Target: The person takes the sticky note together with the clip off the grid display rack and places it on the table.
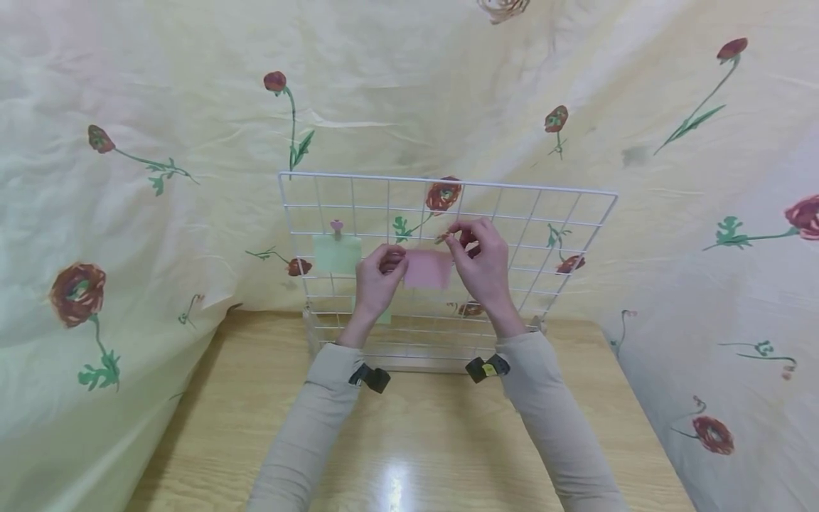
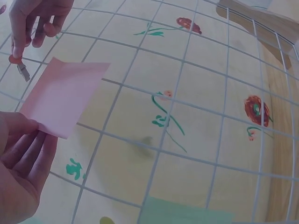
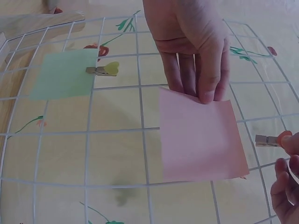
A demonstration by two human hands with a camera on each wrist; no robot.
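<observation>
My left hand [image 1: 377, 281] pinches a square pink paper note [image 1: 427, 269] by its edge between thumb and fingers, holding it against the white wire grid. In the right wrist view the note [image 3: 201, 137] looks flat, with one corner slightly curled. My right hand [image 1: 484, 264] is just beyond the note's other side. Its thumb and fingers pinch a small wooden clothespin [image 3: 267, 141] with a red-orange decoration; the clothespin's tip is apart from the note. The white wire grid [image 1: 512, 186] stands upright, leaning slightly, behind both hands.
A green note [image 1: 337, 254] hangs on the grid under a pink-topped clothespin [image 1: 337, 226]. Lower down is another green note [image 3: 65, 77], held by a clothespin with a yellow heart [image 3: 111, 69]. Below lies a wooden table [image 1: 409, 434]; flowered cloth [image 1: 211, 43] surrounds it.
</observation>
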